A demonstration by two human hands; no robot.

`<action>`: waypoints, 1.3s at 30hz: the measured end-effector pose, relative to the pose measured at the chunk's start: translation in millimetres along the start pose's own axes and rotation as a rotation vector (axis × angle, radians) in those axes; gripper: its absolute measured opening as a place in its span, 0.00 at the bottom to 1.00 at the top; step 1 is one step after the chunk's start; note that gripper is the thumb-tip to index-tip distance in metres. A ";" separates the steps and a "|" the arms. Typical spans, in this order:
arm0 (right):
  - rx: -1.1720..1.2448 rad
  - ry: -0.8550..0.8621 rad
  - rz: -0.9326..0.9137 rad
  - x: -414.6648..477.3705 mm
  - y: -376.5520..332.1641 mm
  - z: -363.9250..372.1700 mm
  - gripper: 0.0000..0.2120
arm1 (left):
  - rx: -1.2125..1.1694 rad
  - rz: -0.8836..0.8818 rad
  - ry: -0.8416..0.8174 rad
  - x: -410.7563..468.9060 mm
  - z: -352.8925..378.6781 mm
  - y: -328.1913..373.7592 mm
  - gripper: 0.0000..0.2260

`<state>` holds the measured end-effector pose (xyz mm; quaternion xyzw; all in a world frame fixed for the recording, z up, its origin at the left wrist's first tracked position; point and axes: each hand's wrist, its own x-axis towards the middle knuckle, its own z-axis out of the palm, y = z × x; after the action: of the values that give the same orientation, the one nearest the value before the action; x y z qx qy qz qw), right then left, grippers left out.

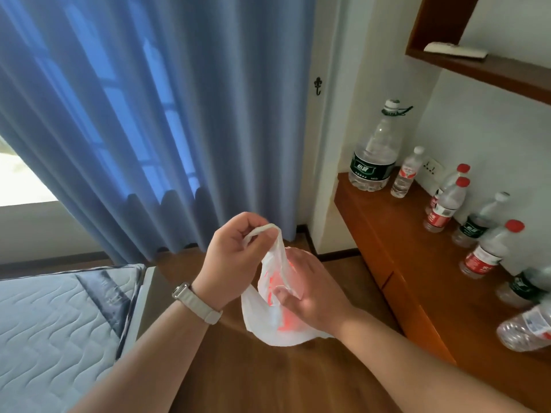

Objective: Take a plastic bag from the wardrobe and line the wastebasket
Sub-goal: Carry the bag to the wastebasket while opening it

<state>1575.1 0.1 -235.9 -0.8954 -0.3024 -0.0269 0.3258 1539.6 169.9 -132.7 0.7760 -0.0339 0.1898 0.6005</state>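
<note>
A thin white plastic bag [275,326] with red print hangs crumpled between my two hands above the wooden floor. My left hand [235,257], with a pale watch strap on its wrist, pinches the bag's twisted handle from above. My right hand [310,289] grips the bag's side lower down, thumb pressed into the plastic. No wastebasket and no wardrobe are in view.
A wooden counter [396,242] runs along the right wall with several water bottles, the largest one [374,150] at the far end. A wall shelf [489,70] hangs above it. Blue curtains [167,120] cover the window ahead. A mattress [56,326] lies at lower left.
</note>
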 end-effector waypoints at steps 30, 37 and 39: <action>0.128 -0.344 -0.341 401.1 16.4 134.7 0.30 | 0.119 -0.190 0.403 272.9 -155.6 -136.8 0.08; 0.213 -0.466 -0.481 491.1 26.8 145.8 0.28 | 0.229 -0.221 0.556 333.3 -175.6 -164.0 0.05; 0.236 -0.490 -0.519 511.0 21.8 149.1 0.28 | 0.250 -0.219 0.594 342.9 -186.7 -169.2 0.03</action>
<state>1981.9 344.1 -240.2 -0.7252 -0.5892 0.1413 0.3270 1857.1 453.2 -134.6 0.7534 0.2494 0.3448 0.5013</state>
